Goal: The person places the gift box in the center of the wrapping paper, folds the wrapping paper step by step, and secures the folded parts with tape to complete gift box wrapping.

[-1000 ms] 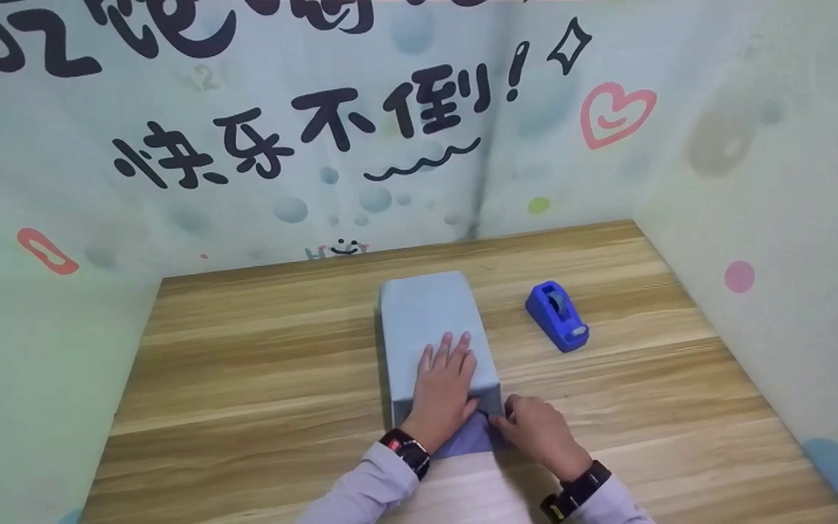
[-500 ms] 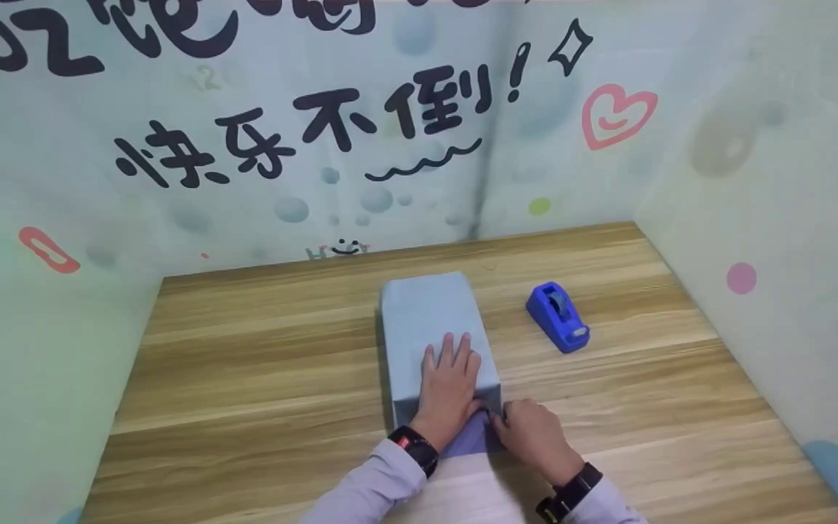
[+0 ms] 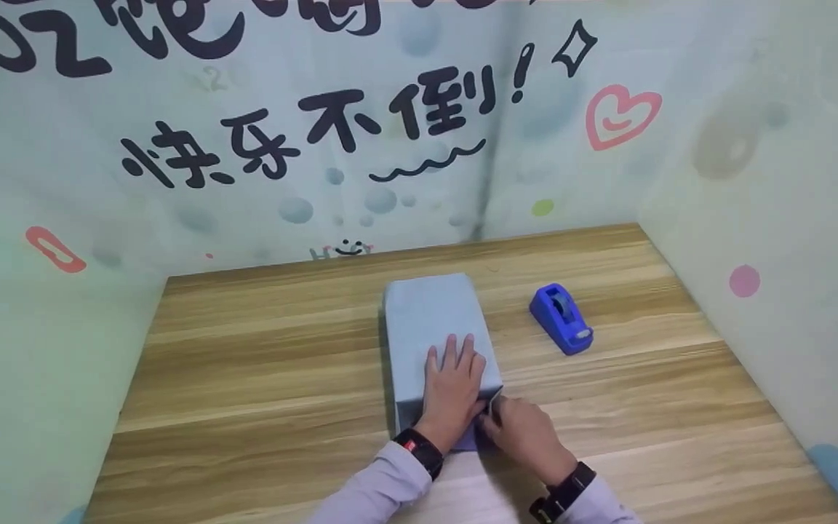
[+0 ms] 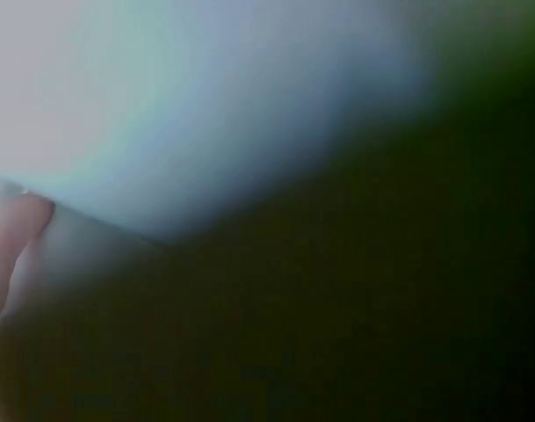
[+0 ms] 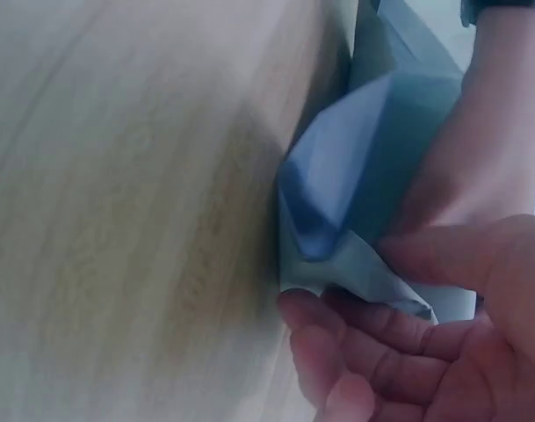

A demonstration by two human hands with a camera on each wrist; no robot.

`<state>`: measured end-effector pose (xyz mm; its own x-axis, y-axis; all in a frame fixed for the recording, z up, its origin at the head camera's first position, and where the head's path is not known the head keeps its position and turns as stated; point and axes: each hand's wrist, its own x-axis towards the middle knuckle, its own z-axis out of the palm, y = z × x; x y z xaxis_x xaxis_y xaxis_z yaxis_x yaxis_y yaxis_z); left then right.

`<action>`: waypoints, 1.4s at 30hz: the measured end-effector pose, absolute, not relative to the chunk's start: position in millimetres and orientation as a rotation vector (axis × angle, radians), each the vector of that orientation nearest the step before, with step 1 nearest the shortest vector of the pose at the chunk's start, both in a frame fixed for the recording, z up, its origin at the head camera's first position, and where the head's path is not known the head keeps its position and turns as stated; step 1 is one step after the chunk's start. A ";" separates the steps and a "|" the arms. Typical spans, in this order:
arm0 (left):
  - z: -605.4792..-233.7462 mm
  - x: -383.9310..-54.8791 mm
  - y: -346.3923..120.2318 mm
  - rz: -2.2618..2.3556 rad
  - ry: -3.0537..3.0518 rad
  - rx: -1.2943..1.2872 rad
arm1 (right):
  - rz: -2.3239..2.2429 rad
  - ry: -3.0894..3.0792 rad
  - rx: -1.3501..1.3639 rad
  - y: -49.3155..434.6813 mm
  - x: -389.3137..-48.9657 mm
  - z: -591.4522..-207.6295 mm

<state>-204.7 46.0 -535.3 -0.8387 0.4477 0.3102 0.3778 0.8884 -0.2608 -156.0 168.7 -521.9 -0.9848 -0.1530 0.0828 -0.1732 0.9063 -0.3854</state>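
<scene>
A box wrapped in light blue paper [image 3: 433,313] lies lengthwise on the table. My left hand [image 3: 452,393] rests on its top near the close end, fingers spread and straight, thumb bent down over the end. At the near right corner my right hand [image 3: 532,437] pinches the loose edge of the wrapping paper [image 5: 372,272] between thumb and fingers. A folded bluish paper flap [image 5: 337,167] sticks out beside that edge in the right wrist view. The left wrist view is mostly dark and blurred, with a fingertip [image 4: 25,220] at the paper's edge.
A blue tape dispenser [image 3: 562,319] stands on the wood-grain table [image 3: 259,364], right of the box. Printed fabric walls [image 3: 317,211] enclose the table at the back and both sides.
My right hand has moved slightly left, in toward the box's near end, with the paper edge. Less of the purple-blue flap shows in front. The left hand stays pressed on top.
</scene>
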 end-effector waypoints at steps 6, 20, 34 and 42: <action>-536.9 -203.6 45.8 0.299 -2.711 -0.620 | 0.449 -3.099 0.215 174.1 -149.6 -523.4; -538.3 -203.9 45.2 0.299 -2.691 -0.618 | 0.695 -3.143 0.248 189.9 -141.9 -523.4; -539.7 -204.6 48.2 0.270 -2.640 -0.603 | 0.899 -3.034 0.618 162.4 -156.7 -514.5; -540.1 -205.7 46.4 0.279 -2.646 -0.624 | 0.365 -3.047 0.246 172.4 -146.9 -513.2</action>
